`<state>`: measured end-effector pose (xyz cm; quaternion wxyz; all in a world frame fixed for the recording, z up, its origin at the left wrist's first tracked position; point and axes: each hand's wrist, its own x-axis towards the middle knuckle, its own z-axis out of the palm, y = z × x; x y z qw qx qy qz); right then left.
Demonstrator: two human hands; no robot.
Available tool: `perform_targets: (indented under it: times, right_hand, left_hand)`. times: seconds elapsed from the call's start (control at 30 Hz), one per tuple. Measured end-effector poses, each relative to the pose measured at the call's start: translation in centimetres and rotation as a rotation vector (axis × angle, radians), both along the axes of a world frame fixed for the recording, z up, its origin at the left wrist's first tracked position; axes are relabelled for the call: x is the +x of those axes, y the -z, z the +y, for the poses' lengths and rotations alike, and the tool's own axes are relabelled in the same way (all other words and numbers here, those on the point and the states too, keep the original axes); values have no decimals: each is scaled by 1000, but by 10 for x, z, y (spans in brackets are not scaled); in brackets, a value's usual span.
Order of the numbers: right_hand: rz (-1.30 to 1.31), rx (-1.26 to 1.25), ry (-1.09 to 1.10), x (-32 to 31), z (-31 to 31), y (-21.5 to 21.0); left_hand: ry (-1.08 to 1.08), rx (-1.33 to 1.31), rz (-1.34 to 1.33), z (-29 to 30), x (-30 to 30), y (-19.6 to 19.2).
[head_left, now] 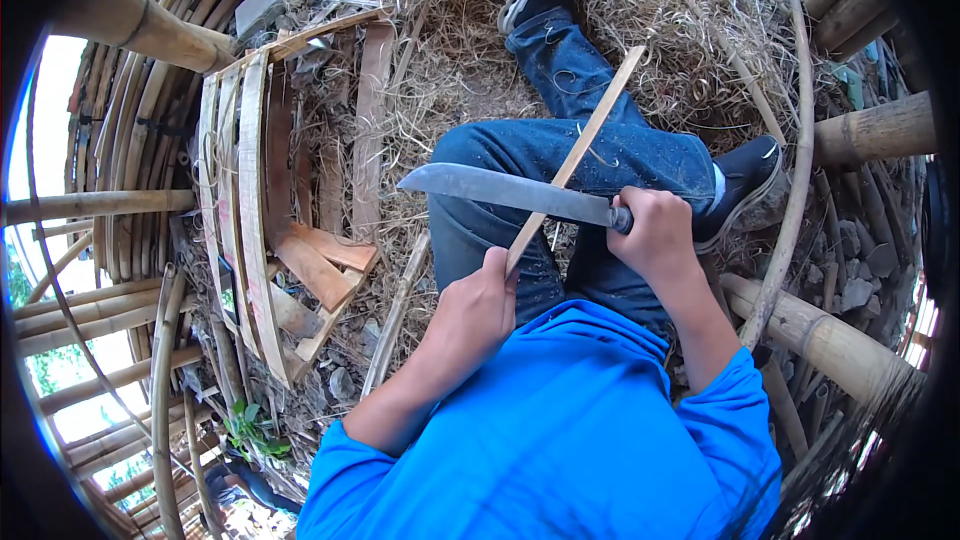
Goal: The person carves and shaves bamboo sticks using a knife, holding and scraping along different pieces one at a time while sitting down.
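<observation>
I guess the bamboo strip point(582, 145) is light and bendy: left hand point(472, 310) grips its end, right hand point(655, 230) grips the machete handle point(622, 219).

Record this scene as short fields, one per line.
Left hand: grips the lower part of a thin wooden strip
Right hand: grips the handle of a large knife
Blade: crosses the strip, tip pointing left; contact unclear
Left side: slatted wooden frame
Right side: bamboo pole
Ground ahead: dry straw
</observation>
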<state>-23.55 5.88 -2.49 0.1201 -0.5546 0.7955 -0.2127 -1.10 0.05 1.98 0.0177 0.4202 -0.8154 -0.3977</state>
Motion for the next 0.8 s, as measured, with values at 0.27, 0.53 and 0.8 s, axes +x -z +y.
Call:
perform_targets:
  times: [0.27,0.53,0.8]
  right_hand:
    - [108,400,550,-114,-10,7]
    - [32,-379,430,-44,19,9]
    - [-30,153,-13,18,4,8]
  left_hand:
    - [27,0,93,27,31,18]
    - [-85,123,71,11,15,17]
    - [-77,101,26,14,7,21]
